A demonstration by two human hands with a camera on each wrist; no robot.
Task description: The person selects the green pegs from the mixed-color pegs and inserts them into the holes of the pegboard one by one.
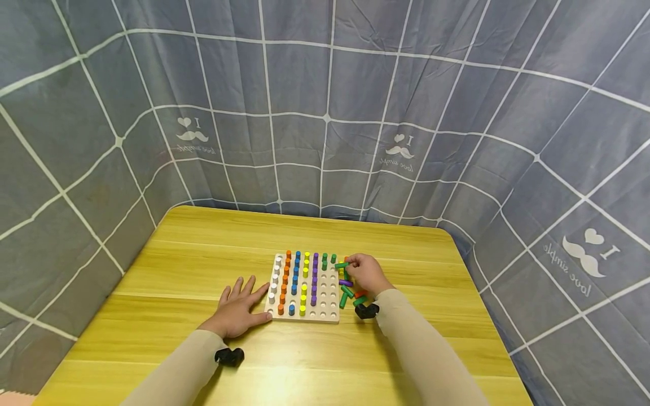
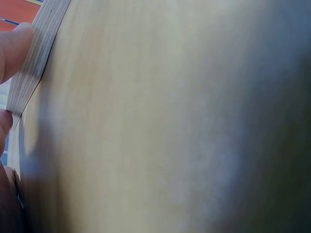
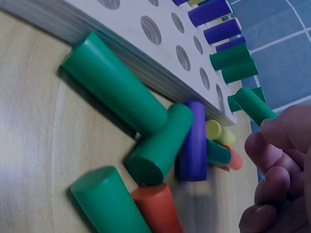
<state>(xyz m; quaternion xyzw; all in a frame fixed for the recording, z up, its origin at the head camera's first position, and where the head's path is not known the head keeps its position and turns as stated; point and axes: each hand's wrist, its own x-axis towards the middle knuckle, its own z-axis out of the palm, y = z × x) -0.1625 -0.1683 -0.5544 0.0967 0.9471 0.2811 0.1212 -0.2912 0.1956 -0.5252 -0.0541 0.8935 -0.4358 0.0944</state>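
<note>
A pale wooden pegboard (image 1: 330,293) lies on the table with rows of white, orange, blue, yellow, purple and green pegs standing in it. My left hand (image 1: 238,307) rests flat on the table, its fingers (image 2: 12,46) against the board's left edge (image 2: 36,63). My right hand (image 1: 367,273) sits beside the board's right edge and pinches a green peg (image 1: 342,264) (image 3: 253,105) in its fingertips. Below that hand lies a loose pile of green pegs (image 3: 114,85), a purple peg (image 3: 193,141), an orange peg (image 3: 158,208) and a yellow one (image 3: 217,130).
The yellow wooden table (image 1: 203,254) is walled in by a grey checked curtain (image 1: 325,113) at the back and both sides. Several board holes (image 3: 151,30) on the right side stand open. Black wrist cameras (image 1: 229,356) sit on both sleeves.
</note>
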